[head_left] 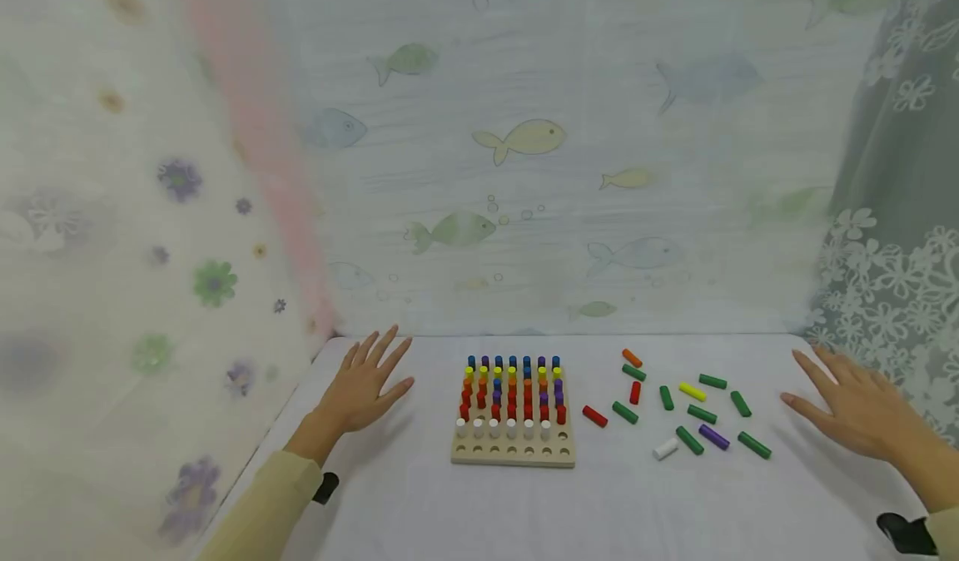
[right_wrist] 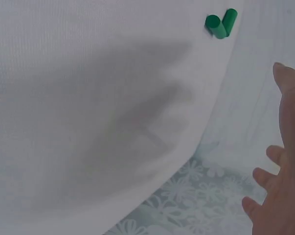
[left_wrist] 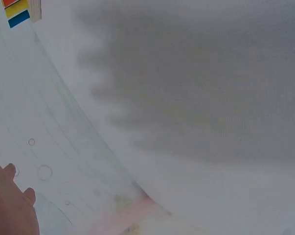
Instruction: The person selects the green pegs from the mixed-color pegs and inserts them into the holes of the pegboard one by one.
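My left hand (head_left: 365, 390) hovers over the left side of the table with fingers spread, holding nothing. Over at the right edge, my right hand (head_left: 862, 403) is likewise spread and holds nothing. Between them stands a wooden pegboard (head_left: 517, 463) with rows of upright pegs in blue, purple, yellow, orange, red and white. Its front row of holes is bare, as is the right end of the white row. Loose pegs lie right of the board: several green pegs (head_left: 702, 414), a purple peg (head_left: 714, 437), a yellow peg (head_left: 693, 392), a white peg (head_left: 665, 449), red pegs (head_left: 595, 416) and an orange peg (head_left: 632, 358).
A white cloth covers the table (head_left: 449, 511). Behind it hangs a fish-print curtain (head_left: 517, 253), with a flower-print curtain (head_left: 135, 311) at the left and lace (head_left: 891, 278) at the right. Both hands cast shadows on the cloth in the wrist views.
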Motion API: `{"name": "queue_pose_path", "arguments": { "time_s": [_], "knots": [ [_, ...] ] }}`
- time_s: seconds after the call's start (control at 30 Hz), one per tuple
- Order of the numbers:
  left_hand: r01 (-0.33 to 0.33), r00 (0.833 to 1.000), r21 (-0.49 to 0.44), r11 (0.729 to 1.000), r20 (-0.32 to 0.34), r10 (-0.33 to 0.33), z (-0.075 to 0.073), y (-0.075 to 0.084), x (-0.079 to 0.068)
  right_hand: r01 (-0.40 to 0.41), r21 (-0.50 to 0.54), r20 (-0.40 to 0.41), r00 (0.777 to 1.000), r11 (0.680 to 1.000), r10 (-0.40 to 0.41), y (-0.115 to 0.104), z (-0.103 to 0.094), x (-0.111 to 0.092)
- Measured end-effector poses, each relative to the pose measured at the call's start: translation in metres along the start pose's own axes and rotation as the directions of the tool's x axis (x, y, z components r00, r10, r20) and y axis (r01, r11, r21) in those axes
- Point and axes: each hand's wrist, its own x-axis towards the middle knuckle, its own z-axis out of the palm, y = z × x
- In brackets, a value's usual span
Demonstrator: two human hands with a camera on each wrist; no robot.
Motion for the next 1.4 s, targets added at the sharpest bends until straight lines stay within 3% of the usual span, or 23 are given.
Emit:
{"name": "queue_pose_path", "arguments": {
  "time_s": [0.13, 0.33, 0.47, 0.73, 0.93, 1.23, 1.4],
  "knots": [
    [-0.024, 0.999, 0.003, 1.0, -0.037, 0.025, -0.001, 0.004, 0.001, 0.022, -0.007, -0.018, 1.0, 1.0, -0.022, -0.002, 0.0, 0.002],
    [-0.035, 0.999, -0.028, 0.999, -0.036, 0.034, 0.005, 0.012, 0.003, 0.081, -0.024, -0.078, 0.994, 0.996, -0.083, -0.007, -0.001, 0.002],
    [-0.054, 0.998, -0.062, 0.997, -0.041, 0.052, 0.009, 0.019, 0.004, 0.09, -0.012, -0.077, 0.993, 0.996, -0.091, -0.009, -0.001, -0.001],
    [-0.068, 0.998, -0.157, 0.985, -0.023, 0.065, 0.008, 0.032, 0.006, 0.05, 0.141, -0.015, 0.999, 0.989, -0.048, -0.015, -0.002, -0.005],
    [-0.042, 0.999, -0.189, 0.981, 0.0, 0.042, 0.014, 0.038, 0.007, 0.07, 0.272, -0.007, 0.997, 0.96, -0.07, -0.019, -0.002, -0.006],
    [0.023, 0.998, -0.218, 0.976, 0.055, -0.011, 0.017, 0.042, 0.004, 0.007, 0.347, 0.062, 0.998, 0.938, -0.031, -0.028, -0.003, -0.005],
    [0.028, 0.997, -0.255, 0.967, 0.076, -0.009, 0.015, 0.045, 0.001, -0.001, 0.396, 0.052, 0.998, 0.918, -0.021, -0.032, -0.001, -0.011]
  ]
}}
